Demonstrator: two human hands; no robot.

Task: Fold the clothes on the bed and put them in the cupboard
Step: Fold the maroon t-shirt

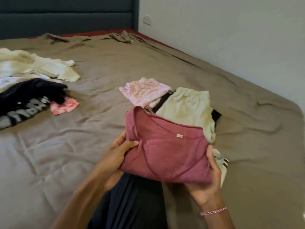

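A folded maroon top [166,151] is held above the bed between both hands. My left hand [118,152] grips its left edge, thumb on top. My right hand [208,180] holds its right lower corner from beneath, fingers curled over the edge. Behind it lies a stack of folded clothes: a pale yellow garment [186,109], a pink patterned piece [145,91] and a dark item partly hidden under them. At the far left is an unfolded heap: a cream garment [38,66], a dark navy printed shirt [24,103] and a small pink cloth [64,106].
The bed sheet [165,63] is taupe and wrinkled. A dark blue headboard [66,17] stands at the back and a white wall [231,30] runs along the bed's right side. A white striped cloth [222,161] lies under my right hand. My dark-clothed leg [132,200] is at the bottom.
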